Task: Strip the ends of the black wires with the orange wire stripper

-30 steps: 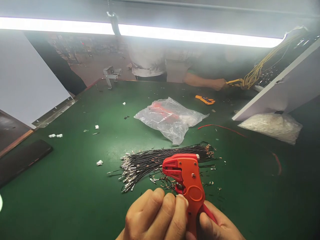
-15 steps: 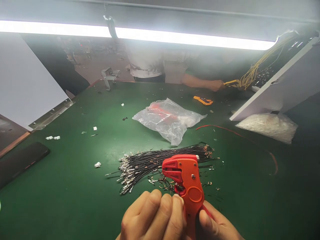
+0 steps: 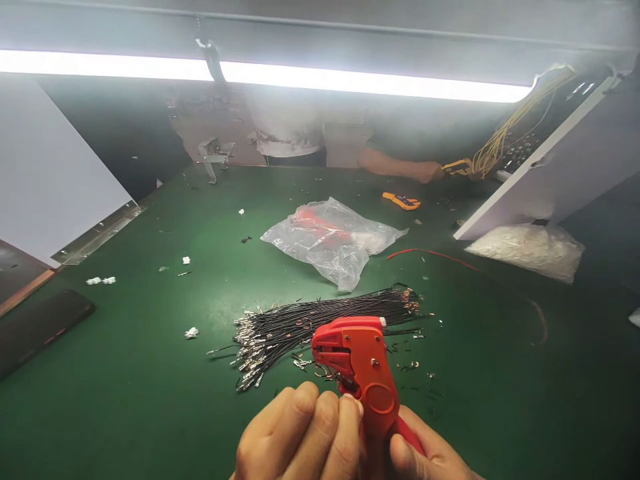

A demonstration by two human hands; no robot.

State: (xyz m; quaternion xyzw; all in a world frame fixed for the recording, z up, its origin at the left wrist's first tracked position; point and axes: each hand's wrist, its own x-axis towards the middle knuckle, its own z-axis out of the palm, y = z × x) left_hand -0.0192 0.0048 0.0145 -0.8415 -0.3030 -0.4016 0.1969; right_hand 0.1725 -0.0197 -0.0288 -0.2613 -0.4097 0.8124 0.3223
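Observation:
My right hand [image 3: 425, 445] grips the handles of a red and orange wire stripper [image 3: 376, 373] whose head points left. Close against its left side, at the small red trigger part, my left hand [image 3: 305, 433] is closed with fingers curled; what it pinches, if anything, is hidden. Just beyond the stripper lies a bundle of black wires [image 3: 300, 323], with metal terminals at the left end and copper showing at the right. Small cut scraps [image 3: 325, 373] are scattered under the stripper's head.
Behind the bundle rests a clear plastic bag [image 3: 335, 243] with something red inside. Farther back lies a yellow tool [image 3: 401, 201]; another person's arm [image 3: 400, 165] reaches in there. A black case [image 3: 47, 330] is at left, a white-filled bag [image 3: 525, 252] at right.
The stripper and both hands sit slightly farther left, and the stripper's head a little lower. The whole view has shifted slightly; my grip looks the same.

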